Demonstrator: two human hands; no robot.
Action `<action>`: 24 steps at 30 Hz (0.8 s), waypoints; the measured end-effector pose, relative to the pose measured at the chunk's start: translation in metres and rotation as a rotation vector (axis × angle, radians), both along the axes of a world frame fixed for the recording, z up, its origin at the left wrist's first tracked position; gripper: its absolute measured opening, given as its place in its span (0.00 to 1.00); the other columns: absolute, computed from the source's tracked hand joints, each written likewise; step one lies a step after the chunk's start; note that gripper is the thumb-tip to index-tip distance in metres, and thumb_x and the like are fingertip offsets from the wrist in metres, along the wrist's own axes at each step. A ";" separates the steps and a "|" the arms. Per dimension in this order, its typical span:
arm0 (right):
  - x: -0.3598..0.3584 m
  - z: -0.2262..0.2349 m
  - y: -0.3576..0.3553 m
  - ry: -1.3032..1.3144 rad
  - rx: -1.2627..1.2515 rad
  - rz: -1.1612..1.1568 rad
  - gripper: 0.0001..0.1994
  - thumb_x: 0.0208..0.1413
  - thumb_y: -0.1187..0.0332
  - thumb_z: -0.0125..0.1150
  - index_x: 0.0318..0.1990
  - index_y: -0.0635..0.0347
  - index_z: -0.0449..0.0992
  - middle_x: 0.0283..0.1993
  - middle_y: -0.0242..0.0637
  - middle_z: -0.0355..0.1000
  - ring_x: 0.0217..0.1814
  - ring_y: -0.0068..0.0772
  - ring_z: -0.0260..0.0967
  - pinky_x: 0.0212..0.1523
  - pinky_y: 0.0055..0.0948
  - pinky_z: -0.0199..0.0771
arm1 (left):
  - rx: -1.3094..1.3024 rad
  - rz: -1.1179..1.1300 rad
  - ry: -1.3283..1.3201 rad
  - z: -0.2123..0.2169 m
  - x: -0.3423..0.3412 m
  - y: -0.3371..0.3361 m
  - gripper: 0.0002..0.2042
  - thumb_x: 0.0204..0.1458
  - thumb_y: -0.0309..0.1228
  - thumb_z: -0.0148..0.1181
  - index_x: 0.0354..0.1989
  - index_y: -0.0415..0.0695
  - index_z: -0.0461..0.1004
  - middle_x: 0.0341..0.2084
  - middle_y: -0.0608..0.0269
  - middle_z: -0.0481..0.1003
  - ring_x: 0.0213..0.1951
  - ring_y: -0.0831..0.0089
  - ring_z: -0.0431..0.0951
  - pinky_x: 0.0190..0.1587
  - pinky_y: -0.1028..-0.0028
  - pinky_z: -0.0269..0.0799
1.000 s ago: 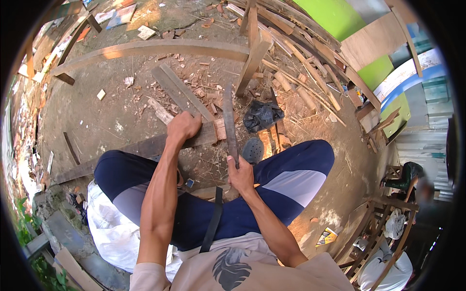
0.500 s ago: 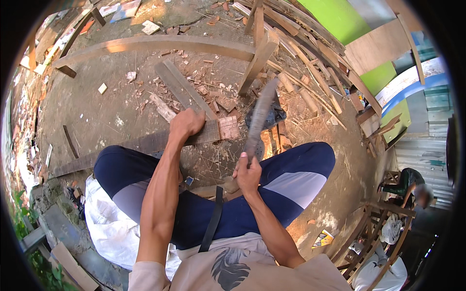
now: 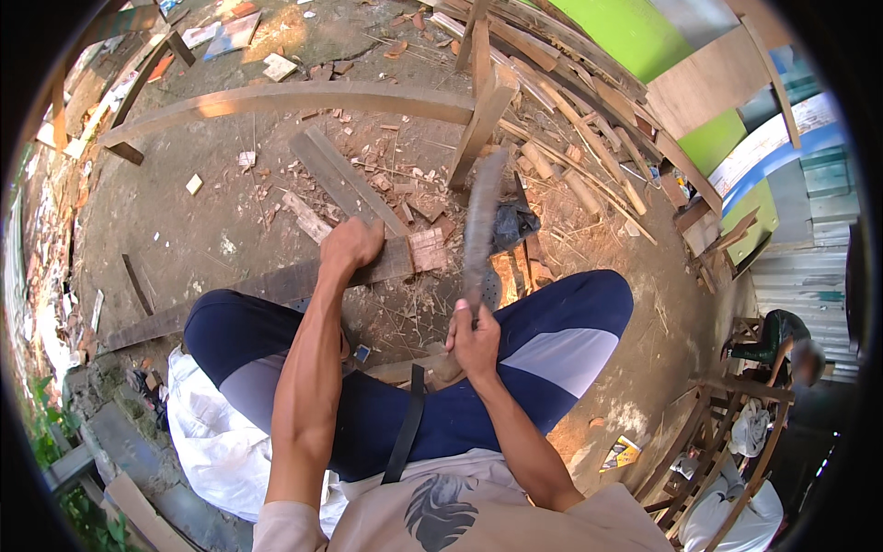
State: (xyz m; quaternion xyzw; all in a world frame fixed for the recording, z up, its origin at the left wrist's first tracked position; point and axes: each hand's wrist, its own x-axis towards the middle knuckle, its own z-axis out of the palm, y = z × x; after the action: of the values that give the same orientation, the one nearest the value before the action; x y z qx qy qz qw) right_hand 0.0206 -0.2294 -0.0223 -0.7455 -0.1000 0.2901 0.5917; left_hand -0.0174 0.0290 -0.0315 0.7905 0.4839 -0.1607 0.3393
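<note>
The fingers of the right hand (image 3: 474, 345) are clenched around the lower end of a long blade (image 3: 481, 221), which stands up toward 12 o'clock (its surface is blurred). The left hand (image 3: 351, 247) is curled into a fist over a dark plank (image 3: 382, 261), grasping it; its fingertips are hidden. From that fist the plank runs toward 8 o'clock, partly behind the left knee (image 3: 225, 317), and its pale, chopped end lies at 3 o'clock, near the blade but apart from it.

A grooved board (image 3: 340, 175) lies at 12 o'clock from the left hand, with chips (image 3: 426, 204) beside it. A black bag (image 3: 515, 225) sits at 1 o'clock from the right hand, partly behind the blade.

Farther out, taking the view's centre as the hub, a wooden frame (image 3: 303, 97) stands at 11 o'clock, a timber pile (image 3: 589, 101) at 1, a co-worker (image 3: 768, 340) between 3 and 4, and a white sack (image 3: 216, 442) at 8.
</note>
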 end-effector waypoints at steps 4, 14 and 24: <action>0.006 -0.011 -0.004 -0.117 -0.371 0.352 0.15 0.68 0.60 0.56 0.31 0.60 0.70 0.18 0.30 0.67 0.14 0.19 0.65 0.15 0.23 0.62 | -0.005 -0.001 -0.003 0.001 0.005 0.004 0.36 0.60 0.55 0.41 0.49 0.27 0.77 0.47 0.30 0.76 0.54 0.41 0.77 0.59 0.54 0.69; 0.014 -0.010 0.001 -0.370 -0.262 0.312 0.16 0.67 0.60 0.56 0.32 0.65 0.72 0.17 0.36 0.67 0.15 0.26 0.66 0.18 0.31 0.63 | 0.032 0.027 -0.051 -0.011 0.001 0.001 0.36 0.61 0.56 0.40 0.50 0.28 0.77 0.47 0.31 0.77 0.54 0.41 0.77 0.59 0.55 0.69; 0.009 -0.007 -0.002 -0.227 -0.284 0.270 0.18 0.64 0.59 0.58 0.31 0.68 0.72 0.19 0.53 0.66 0.21 0.50 0.71 0.25 0.42 0.65 | 0.055 0.034 -0.032 -0.014 0.000 -0.004 0.35 0.60 0.54 0.41 0.49 0.29 0.78 0.46 0.30 0.77 0.53 0.40 0.77 0.59 0.55 0.70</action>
State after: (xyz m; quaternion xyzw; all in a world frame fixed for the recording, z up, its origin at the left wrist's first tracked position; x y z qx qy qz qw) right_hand 0.0292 -0.2312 -0.0294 -0.8290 -0.2228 0.2922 0.4216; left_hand -0.0174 0.0254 -0.0451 0.7935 0.4961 -0.1291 0.3280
